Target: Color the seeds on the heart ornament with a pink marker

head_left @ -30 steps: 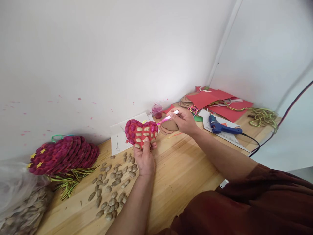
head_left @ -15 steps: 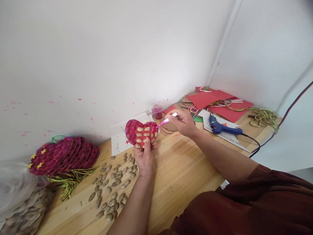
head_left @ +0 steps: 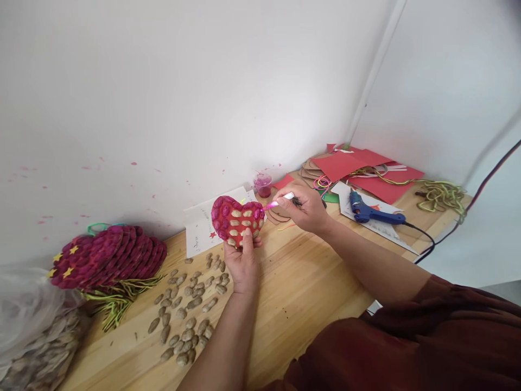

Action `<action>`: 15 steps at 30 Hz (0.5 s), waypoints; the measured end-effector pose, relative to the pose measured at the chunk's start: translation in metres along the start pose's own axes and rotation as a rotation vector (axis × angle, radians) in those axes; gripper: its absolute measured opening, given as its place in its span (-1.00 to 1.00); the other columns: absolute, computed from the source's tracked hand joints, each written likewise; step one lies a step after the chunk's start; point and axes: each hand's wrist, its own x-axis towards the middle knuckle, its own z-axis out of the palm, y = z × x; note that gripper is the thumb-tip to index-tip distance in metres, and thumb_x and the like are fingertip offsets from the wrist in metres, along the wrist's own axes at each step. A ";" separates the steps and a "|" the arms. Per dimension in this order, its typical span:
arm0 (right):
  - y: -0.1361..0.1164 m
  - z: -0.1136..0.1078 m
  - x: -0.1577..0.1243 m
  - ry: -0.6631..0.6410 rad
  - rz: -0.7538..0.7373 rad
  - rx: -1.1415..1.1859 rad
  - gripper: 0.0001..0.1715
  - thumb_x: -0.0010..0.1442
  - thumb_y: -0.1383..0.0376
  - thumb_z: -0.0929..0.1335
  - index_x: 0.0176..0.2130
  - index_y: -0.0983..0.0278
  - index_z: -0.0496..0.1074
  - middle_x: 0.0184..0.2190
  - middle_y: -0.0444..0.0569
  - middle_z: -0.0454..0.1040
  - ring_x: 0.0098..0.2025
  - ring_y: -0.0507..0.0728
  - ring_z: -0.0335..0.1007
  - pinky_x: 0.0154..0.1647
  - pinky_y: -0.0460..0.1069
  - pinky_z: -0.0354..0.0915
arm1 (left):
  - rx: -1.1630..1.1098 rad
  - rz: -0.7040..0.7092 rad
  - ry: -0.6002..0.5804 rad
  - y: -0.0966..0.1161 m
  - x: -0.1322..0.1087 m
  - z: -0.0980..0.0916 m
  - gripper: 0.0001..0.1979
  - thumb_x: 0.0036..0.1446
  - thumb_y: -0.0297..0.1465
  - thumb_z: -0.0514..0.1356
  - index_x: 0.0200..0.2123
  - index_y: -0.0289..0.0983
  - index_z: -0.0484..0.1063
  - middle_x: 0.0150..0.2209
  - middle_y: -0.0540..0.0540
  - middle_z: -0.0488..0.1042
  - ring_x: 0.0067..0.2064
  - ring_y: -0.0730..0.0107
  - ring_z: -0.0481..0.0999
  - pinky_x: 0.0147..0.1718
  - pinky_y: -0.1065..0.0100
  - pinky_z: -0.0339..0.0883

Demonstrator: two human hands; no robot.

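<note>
My left hand [head_left: 243, 260] holds up a red heart [head_left: 239, 232] covered with peanut shells, its thumb on the front face. Shells along the heart's left side and top are coated magenta, while those in the middle and lower part are still plain tan. Pinched in my right hand [head_left: 304, 205] is a slim paintbrush [head_left: 280, 202] with a white handle stained pink. Its tip touches the shells at the heart's upper right edge. Behind the hands, against the wall, stands a clear plastic cup [head_left: 263, 185] of magenta paint.
Loose peanuts [head_left: 187, 336] lie scattered left of my forearm. A stack of painted hearts [head_left: 122, 255] and a plastic bag [head_left: 32, 336] sit farther left. On the right are a blue glue gun [head_left: 376, 215] with its cord, red paper [head_left: 345, 163] and yellow-green yarn [head_left: 442, 196].
The brush has shifted slightly at the heart's upper right edge, and my right hand has turned a little. The heart appears slightly to the right in view.
</note>
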 end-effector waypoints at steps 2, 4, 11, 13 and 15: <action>-0.002 0.001 0.000 -0.015 -0.046 -0.034 -0.76 0.45 0.17 0.37 -0.23 0.19 0.58 -0.31 -0.04 0.68 -0.24 0.15 0.51 -0.04 0.10 0.39 | 0.020 0.021 0.005 0.001 -0.001 0.001 -0.53 0.07 -0.06 0.47 -0.16 -0.23 0.41 -0.34 -0.02 0.57 -0.49 0.41 0.53 -0.44 0.35 0.46; -0.002 0.001 -0.001 -0.032 -0.086 -0.066 -0.76 0.45 0.17 0.37 -0.23 0.18 0.58 -0.32 -0.04 0.69 -0.23 0.16 0.51 -0.03 0.11 0.39 | 0.034 0.029 0.012 0.001 -0.001 0.001 -0.53 0.07 -0.06 0.47 -0.16 -0.22 0.40 -0.36 -0.01 0.56 -0.50 0.41 0.53 -0.45 0.34 0.45; -0.007 0.003 -0.003 -0.096 -0.132 -0.090 -0.76 0.45 0.18 0.36 -0.23 0.18 0.58 -0.31 -0.04 0.71 -0.17 0.19 0.52 -0.05 0.11 0.36 | 0.043 0.021 0.002 0.001 0.000 0.000 -0.52 0.09 -0.04 0.45 -0.14 -0.22 0.41 -0.32 -0.03 0.58 -0.49 0.40 0.52 -0.44 0.32 0.47; -0.008 0.003 -0.003 -0.115 -0.103 -0.086 -0.75 0.45 0.16 0.36 -0.23 0.17 0.58 -0.30 -0.04 0.71 -0.16 0.20 0.53 -0.04 0.12 0.36 | 0.035 0.017 0.006 0.001 0.000 0.000 -0.52 0.08 -0.04 0.46 -0.14 -0.22 0.41 -0.32 -0.03 0.58 -0.49 0.40 0.53 -0.45 0.33 0.46; -0.007 0.002 -0.003 -0.118 -0.069 -0.094 -0.74 0.44 0.13 0.36 -0.24 0.15 0.59 -0.30 -0.03 0.72 -0.15 0.22 0.53 -0.04 0.14 0.37 | 0.030 0.015 0.015 0.001 -0.001 0.001 -0.52 0.07 -0.04 0.47 -0.15 -0.22 0.42 -0.32 -0.03 0.59 -0.50 0.41 0.52 -0.45 0.34 0.46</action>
